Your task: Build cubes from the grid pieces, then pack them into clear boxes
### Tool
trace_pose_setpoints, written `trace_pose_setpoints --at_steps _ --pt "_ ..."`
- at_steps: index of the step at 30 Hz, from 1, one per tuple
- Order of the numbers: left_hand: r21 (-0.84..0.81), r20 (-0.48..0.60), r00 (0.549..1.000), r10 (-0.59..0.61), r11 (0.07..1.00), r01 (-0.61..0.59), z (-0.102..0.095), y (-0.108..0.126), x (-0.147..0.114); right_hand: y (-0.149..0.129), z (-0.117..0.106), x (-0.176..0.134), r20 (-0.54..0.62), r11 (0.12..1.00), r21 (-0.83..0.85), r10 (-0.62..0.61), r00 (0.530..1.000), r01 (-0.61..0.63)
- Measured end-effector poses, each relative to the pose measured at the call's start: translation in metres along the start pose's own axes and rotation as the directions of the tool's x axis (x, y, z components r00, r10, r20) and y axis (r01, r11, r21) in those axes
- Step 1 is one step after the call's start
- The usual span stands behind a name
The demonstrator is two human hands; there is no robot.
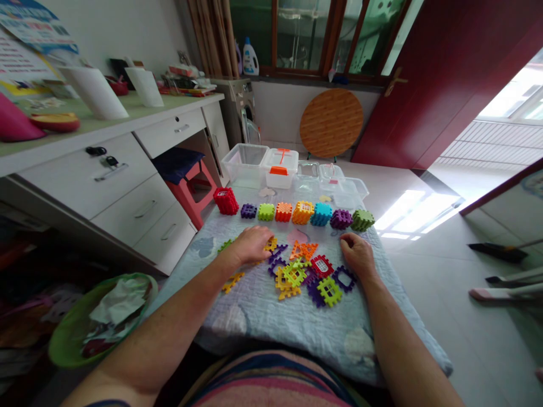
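My left hand [254,244] is closed at the left of a loose pile, its fingers on a yellow interlocking building piece [271,244]. My right hand [358,254] lies curled on the cloth at the right, with nothing showing in it. Between the hands are an orange triangular piece [304,250], a red windowed piece [322,266], lime pieces [330,291], purple pieces [344,278] and yellow pieces [285,281]. Beyond them runs a row of stacks sorted by colour, from a red stack [226,201] at the left to a dark green stack [362,220] at the right.
Clear plastic bins [245,164] and a lidded box with orange clips [281,168] stand at the table's far end. A desk [165,127] and a red stool [193,189] are on the left. A green basket [63,333] holds cloths beside the table [297,328].
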State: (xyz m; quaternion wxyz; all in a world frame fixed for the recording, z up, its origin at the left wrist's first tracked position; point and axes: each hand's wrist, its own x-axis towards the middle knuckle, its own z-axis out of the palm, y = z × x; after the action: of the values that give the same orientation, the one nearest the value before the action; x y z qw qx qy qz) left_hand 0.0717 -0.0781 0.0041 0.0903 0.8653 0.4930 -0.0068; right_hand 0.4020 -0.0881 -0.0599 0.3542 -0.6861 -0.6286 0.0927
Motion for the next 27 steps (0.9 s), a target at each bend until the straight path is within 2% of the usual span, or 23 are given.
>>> trace_pose_setpoints --at_steps 5,12,15,17,21,27 --pt "-0.029 0.073 0.997 -0.033 0.999 0.035 -0.008 0.0 0.011 0.0 0.0 0.0 0.003 1.0 -0.005 -0.005 1.0 0.005" --pt "-0.244 0.03 0.999 0.01 0.97 -0.002 -0.019 -0.012 0.025 0.002 0.001 0.0 0.011 1.0 -0.011 -0.014 1.0 0.014" --pt "-0.307 0.059 0.996 0.061 0.951 -0.04 -0.018 -0.011 0.035 0.001 0.001 0.0 0.009 1.0 -0.012 -0.007 1.0 0.007" --pt "-0.25 0.065 0.995 0.08 0.966 -0.061 -0.014 -0.01 0.04 0.0 0.0 0.0 0.008 1.0 -0.012 -0.002 1.0 0.002" --pt "-0.029 -0.018 0.999 0.038 0.999 -0.038 -0.004 -0.007 0.043 0.0 0.001 -0.001 0.003 1.0 -0.012 -0.015 1.0 0.015" --pt "0.084 0.055 0.998 -0.022 0.996 0.017 -0.005 0.0 0.043 -0.001 0.001 -0.001 -0.005 1.0 -0.018 -0.014 1.0 0.014"
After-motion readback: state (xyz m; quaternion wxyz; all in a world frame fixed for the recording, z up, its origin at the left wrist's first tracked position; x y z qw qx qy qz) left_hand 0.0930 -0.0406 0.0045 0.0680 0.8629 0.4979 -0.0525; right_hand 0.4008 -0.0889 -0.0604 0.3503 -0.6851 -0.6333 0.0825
